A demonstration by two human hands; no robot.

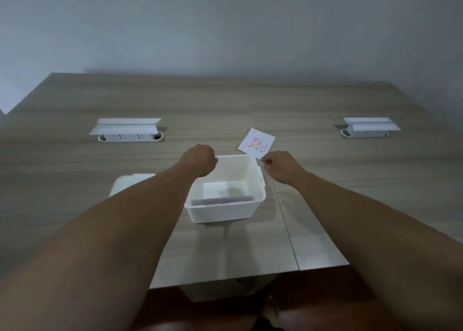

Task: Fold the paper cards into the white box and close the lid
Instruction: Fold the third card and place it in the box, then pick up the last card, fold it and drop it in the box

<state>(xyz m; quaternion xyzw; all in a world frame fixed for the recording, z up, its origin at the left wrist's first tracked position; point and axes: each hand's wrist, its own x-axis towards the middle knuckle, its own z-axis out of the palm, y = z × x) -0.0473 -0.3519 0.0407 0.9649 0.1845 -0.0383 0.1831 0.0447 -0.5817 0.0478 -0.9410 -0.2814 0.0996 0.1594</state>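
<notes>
- One open white plastic box [225, 200], rectangular, standing on the worktop.
- One white plastic lid [125, 184], lying flat beside the box and partly hidden by a forearm.
- One white paper card with red handwriting [256, 143], lying on the worktop beyond the box.
- One flat purple-edged item [223, 201] inside the box; its kind cannot be told.
- Two white pop-up power socket units, flaps raised: one at far left [127, 130], one at far right [368, 127].
- Two bare hands: left hand [200, 159], right hand [280, 166].
- One wood-grain worktop [75, 160].
</notes>
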